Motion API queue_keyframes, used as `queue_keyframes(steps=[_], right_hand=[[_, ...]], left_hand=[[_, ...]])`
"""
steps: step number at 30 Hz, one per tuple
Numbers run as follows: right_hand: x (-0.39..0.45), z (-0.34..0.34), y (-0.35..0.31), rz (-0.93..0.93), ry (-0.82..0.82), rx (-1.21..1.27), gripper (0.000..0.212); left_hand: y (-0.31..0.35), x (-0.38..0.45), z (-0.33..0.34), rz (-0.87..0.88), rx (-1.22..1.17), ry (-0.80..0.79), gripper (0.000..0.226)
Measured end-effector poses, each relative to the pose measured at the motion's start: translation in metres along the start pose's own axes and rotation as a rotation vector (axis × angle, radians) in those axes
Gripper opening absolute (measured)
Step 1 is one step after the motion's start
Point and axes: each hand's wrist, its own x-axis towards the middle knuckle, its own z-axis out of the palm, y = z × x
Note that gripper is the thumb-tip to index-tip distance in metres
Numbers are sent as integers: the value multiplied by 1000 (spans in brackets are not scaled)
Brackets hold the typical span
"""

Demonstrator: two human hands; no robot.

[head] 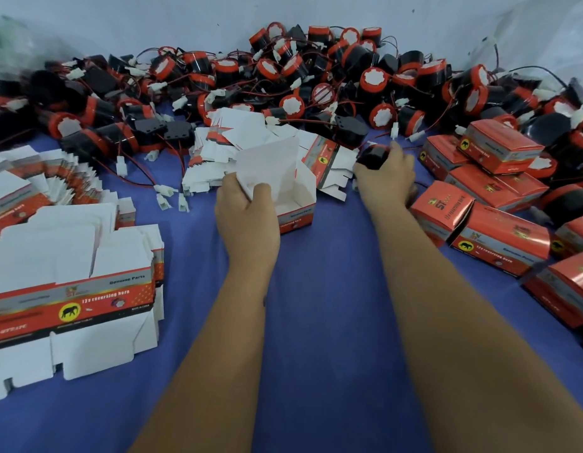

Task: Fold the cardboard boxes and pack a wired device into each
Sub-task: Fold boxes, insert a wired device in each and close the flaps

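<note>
An opened cardboard box (296,197), white inside with a red and grey printed band, stands on the blue cloth at the centre. My left hand (247,217) pinches its raised white flap at the left side. To the right of the box, my right hand (386,173) grips a black and red wired device (371,155). A big heap of the same wired devices (316,80) with red and black leads and white plugs stretches across the back.
Flat unfolded boxes (71,276) lie stacked at the left, and more flat ones (244,132) sit just behind the open box. Several closed red boxes (499,230) are piled at the right. Blue cloth (316,322) covers the surface.
</note>
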Motion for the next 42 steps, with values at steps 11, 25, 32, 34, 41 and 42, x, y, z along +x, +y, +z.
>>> queue_keyframes(steps=[11,25,32,34,41,42], right_hand=[[-65,0,7,-219,61,54,43],[-105,-12,-16,-453,310,512,50],[-129,-2,-26,-866,176,409,51],[-129,-2,-27,-867,99,391,52],[-123,3,-24,-818,-4,117,44],[-123,3,-24,-825,3,94,41]], left_hand=[[6,-1,-1,2,-114,-13,21],[-2,4,-1,-12,-218,-14,12],[-5,4,-3,-3,-333,-121,24],[-2,3,-4,-11,-362,-174,50],[1,1,-6,-50,-319,-187,60],[1,1,-6,-55,-322,-197,59]])
